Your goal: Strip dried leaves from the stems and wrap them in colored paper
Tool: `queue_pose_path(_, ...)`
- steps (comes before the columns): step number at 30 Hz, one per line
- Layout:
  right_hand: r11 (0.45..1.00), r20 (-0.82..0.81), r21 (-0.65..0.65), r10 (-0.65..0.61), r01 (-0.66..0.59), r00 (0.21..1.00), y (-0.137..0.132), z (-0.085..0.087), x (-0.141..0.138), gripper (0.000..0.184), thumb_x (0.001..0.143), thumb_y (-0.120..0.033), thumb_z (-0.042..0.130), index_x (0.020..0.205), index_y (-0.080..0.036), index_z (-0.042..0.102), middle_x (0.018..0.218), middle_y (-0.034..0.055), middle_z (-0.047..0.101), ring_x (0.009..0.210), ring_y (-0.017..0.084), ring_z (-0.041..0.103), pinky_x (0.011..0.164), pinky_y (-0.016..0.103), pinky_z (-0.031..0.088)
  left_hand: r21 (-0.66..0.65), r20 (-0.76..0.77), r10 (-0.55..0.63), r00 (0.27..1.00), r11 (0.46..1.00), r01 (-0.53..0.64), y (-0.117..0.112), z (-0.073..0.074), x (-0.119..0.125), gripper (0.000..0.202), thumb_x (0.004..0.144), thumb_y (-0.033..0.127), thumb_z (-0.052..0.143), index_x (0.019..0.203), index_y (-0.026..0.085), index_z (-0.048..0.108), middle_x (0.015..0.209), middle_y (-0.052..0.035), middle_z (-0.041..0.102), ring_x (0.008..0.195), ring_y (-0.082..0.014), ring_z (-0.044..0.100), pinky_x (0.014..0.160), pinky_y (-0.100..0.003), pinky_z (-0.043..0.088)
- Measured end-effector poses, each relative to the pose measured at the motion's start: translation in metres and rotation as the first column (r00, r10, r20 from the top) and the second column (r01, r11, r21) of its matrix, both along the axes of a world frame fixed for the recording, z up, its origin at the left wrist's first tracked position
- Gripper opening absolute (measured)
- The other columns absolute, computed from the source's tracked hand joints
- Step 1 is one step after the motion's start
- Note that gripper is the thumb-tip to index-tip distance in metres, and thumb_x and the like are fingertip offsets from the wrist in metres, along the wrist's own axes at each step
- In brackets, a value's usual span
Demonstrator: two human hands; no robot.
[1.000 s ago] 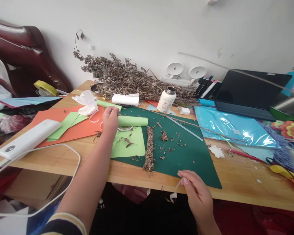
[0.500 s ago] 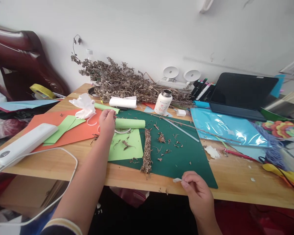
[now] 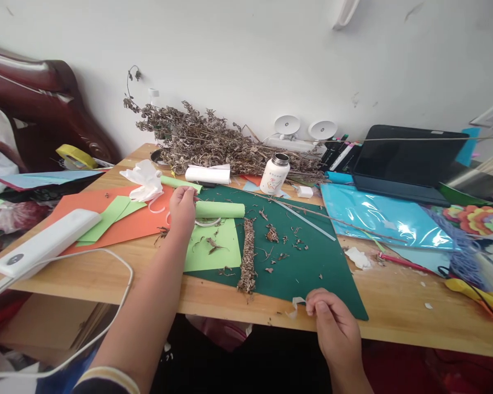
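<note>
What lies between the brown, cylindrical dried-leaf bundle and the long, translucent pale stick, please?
In the head view, scattered brown dried-leaf fragments lie on the flat dark-green mat between the bundle and the stick.

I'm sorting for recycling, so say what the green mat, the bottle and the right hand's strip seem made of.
Green mat: probably plastic or rubber, matte, showing no glare.
Bottle: likely metal under a smooth cream coat, open rim shining silver.
Pale strip in the right hand: paper or tape, thin and curling; too small to tell.
</note>
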State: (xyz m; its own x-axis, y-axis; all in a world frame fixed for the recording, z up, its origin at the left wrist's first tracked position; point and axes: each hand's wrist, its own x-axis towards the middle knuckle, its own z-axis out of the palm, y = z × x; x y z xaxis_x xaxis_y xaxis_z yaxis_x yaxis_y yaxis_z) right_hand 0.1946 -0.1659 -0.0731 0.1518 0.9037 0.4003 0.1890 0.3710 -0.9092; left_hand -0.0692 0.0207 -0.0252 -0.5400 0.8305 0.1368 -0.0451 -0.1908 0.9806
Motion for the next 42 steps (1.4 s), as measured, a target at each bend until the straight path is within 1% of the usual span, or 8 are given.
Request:
queue_pose_path(7,0.989,-0.042,0.073,0.13,-0.127,0.991,0.024,0.022,0.001,0.013,0.076,-0.015,0.043,0.074,-0.02,0.055,0.065,0.0012,0.05,0.061,0.011,0.044,0.048,0.024,0.035,0.008,-0.027,-0.016,1.0,1.0,0.016,0.0,-0.002,0.002,0.013,0.064,0.029,0.046,0.061,0.016,0.049,0.058,0.0018,0.049,0.051,-0.0074,0.045,0.046,-0.018,0.034)
queue_pose_path(12,0.995,0.062,0.082,0.056,-0.061,0.997,0.04,0.038,-0.002,0.011,0.07,-0.013,0.052,0.075,-0.021,0.058,0.07,0.0024,0.054,0.065,0.013,0.05,0.048,0.024,0.04,0.023,-0.035,-0.024,0.999,0.999,0.025,-0.002,-0.002,0.002,0.013,0.065,0.029,0.046,0.062,0.016,0.048,0.06,0.0017,0.049,0.052,-0.0071,0.045,0.047,-0.018,0.034)
queue_pose_path(15,0.993,0.055,0.116,0.03,-0.037,0.998,0.04,0.034,-0.008,0.011,0.07,-0.014,0.052,0.076,-0.021,0.059,0.069,0.0021,0.056,0.064,0.013,0.052,0.049,0.024,0.043,0.025,-0.053,-0.027,0.998,0.999,0.028,-0.001,-0.003,0.002,0.014,0.065,0.029,0.045,0.061,0.016,0.048,0.059,0.0018,0.048,0.052,-0.0072,0.045,0.048,-0.019,0.034)
queue_pose_path(20,0.998,0.123,0.062,-0.037,0.03,0.992,0.033,0.023,-0.015,0.02,0.07,-0.015,0.053,0.087,-0.023,0.06,0.071,0.0016,0.06,0.061,0.014,0.056,0.049,0.027,0.046,0.049,-0.091,-0.005,0.996,0.999,0.009,0.0,-0.004,0.005,0.01,0.066,0.027,0.045,0.071,0.018,0.047,0.061,0.0025,0.048,0.052,-0.007,0.046,0.049,-0.019,0.036)
queue_pose_path(24,0.984,0.178,0.16,0.045,-0.074,0.983,0.038,0.029,-0.015,0.018,0.071,-0.011,0.051,0.078,-0.024,0.06,0.062,-0.0009,0.057,0.059,0.013,0.053,0.05,0.027,0.042,0.103,-0.088,0.005,0.996,0.995,0.004,0.001,-0.005,0.007,0.019,0.066,0.023,0.045,0.085,0.02,0.042,0.063,0.0036,0.047,0.052,-0.0071,0.047,0.048,-0.018,0.038)
queue_pose_path(29,0.965,0.122,0.201,0.148,-0.17,0.981,0.046,0.04,-0.011,0.012,0.073,-0.014,0.05,0.077,-0.022,0.058,0.06,-0.0008,0.05,0.056,0.012,0.047,0.048,0.026,0.036,0.121,-0.106,-0.004,0.994,0.992,0.017,0.001,-0.006,0.006,0.022,0.067,0.024,0.044,0.088,0.02,0.039,0.065,0.0037,0.047,0.052,-0.0069,0.048,0.049,-0.019,0.038)
queue_pose_path(34,0.966,-0.025,0.214,0.153,-0.144,0.988,0.044,0.03,-0.013,0.005,0.073,-0.023,0.052,0.07,-0.021,0.055,0.056,-0.0014,0.044,0.054,0.011,0.043,0.047,0.026,0.033,0.117,-0.11,0.0,0.994,0.993,0.013,0.0,-0.006,0.006,0.02,0.068,0.023,0.044,0.087,0.02,0.04,0.064,0.0035,0.047,0.053,-0.0068,0.048,0.05,-0.019,0.039)
queue_pose_path(42,0.997,-0.005,0.08,0.017,-0.016,1.0,0.04,0.0,-0.007,0.014,0.068,-0.01,0.054,0.07,-0.022,0.06,0.066,-0.0003,0.056,0.063,0.012,0.052,0.051,0.025,0.042,0.119,-0.106,0.006,0.994,0.993,0.007,0.002,-0.008,0.006,0.015,0.067,0.023,0.045,0.082,0.019,0.044,0.063,0.0031,0.047,0.054,-0.0069,0.048,0.049,-0.018,0.038)
